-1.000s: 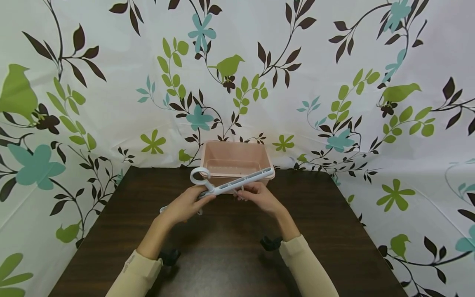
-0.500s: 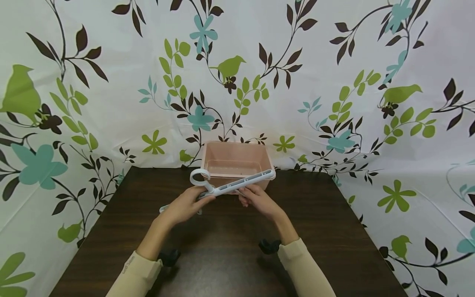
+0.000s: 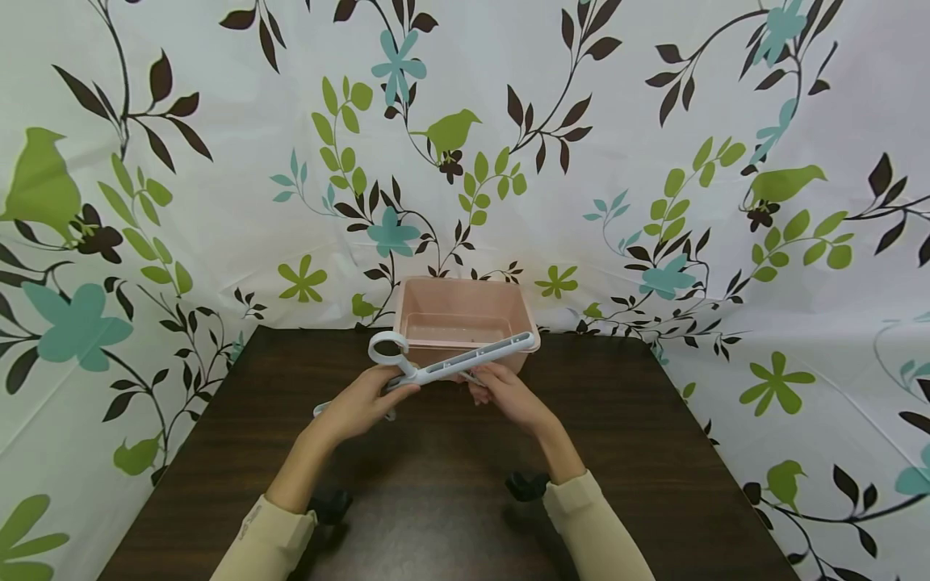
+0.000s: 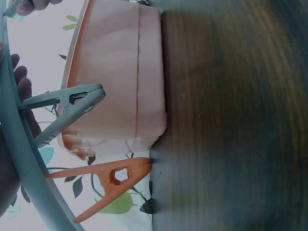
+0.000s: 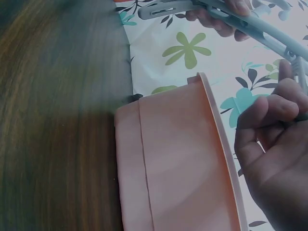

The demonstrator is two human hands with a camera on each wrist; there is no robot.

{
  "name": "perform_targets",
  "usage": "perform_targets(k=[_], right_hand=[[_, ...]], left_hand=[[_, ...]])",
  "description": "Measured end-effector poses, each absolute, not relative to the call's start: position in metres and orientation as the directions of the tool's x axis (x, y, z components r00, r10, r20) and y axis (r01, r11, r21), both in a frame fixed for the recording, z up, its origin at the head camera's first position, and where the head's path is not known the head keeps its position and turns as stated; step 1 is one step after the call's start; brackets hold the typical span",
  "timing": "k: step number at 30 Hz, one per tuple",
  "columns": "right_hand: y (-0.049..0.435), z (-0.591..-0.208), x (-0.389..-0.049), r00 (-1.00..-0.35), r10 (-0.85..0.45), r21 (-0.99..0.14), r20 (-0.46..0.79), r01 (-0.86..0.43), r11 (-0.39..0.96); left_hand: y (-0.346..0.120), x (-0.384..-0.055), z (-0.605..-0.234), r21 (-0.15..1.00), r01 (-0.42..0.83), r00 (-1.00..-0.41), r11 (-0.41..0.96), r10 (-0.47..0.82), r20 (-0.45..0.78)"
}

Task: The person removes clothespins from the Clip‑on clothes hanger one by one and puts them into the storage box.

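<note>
Dark table (image 3: 436,516): we see wood grain, smooth, softly glossy | pink bin (image 3: 465,295) by the surface's far edge: smooth plastic, satin | hanger (image 3: 475,357): smooth pale plastic, low sheen | pale clips (image 4: 74,114): same plastic look | orange clip (image 4: 115,190): matt plastic | printed sheet (image 3: 240,202) beyond the far edge: smooth, lightly creased | sleeves (image 3: 272,532): matt cloth

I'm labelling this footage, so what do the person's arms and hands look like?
The left sleeve and right sleeve are pale cream. The left one bears a small, unreadable marking near its cuff. A black device shows beside the left wrist, another beside the right. The left hand and right hand are ungloved.
</note>
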State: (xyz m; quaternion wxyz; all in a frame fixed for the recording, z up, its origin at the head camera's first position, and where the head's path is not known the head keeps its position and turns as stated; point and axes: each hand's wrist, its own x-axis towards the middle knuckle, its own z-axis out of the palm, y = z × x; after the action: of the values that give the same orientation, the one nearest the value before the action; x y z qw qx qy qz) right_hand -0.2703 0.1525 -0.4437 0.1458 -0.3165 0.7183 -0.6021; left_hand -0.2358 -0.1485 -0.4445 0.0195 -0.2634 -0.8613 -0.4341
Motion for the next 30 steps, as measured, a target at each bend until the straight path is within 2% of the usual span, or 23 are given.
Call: perform_targets(k=[4,11,14,24,30], right_hand=[[0.1512,-0.4450,-0.2676,-0.752,-0.623,-0.941,0.215,-0.331,0.074],[0.1509,-0.4455,-0.2653,-0.748,-0.632,-0.940,0.201,-0.330,0.091],[0.1521,-0.4448,-0.2669,-0.726,-0.659,-0.944,0.195,-0.321,0.075],[0.1554,-0.4389,-0.2685,-0.696,-0.703,-0.958,0.149,-0.278,0.071],[0.1552,-0.4426,-0.2708,-0.611,-0.778,-0.970,0.150,-0.243,0.003]], left_hand=[[-0.1466,-0.2345,-0.4456,0.739,0.489,-0.851,0.464,0.439,0.288],[-0.1449,-0.2343,-0.4458,0.713,0.538,-0.832,0.449,0.416,0.366],[-0.1446,-0.2330,-0.4456,0.709,0.551,-0.827,0.440,0.402,0.394],[-0.1461,-0.2305,-0.4454,0.733,0.558,-0.815,0.389,0.427,0.393],[-0.1456,-0.2304,-0.4474,0.742,0.571,-0.792,0.351,0.471,0.388]])
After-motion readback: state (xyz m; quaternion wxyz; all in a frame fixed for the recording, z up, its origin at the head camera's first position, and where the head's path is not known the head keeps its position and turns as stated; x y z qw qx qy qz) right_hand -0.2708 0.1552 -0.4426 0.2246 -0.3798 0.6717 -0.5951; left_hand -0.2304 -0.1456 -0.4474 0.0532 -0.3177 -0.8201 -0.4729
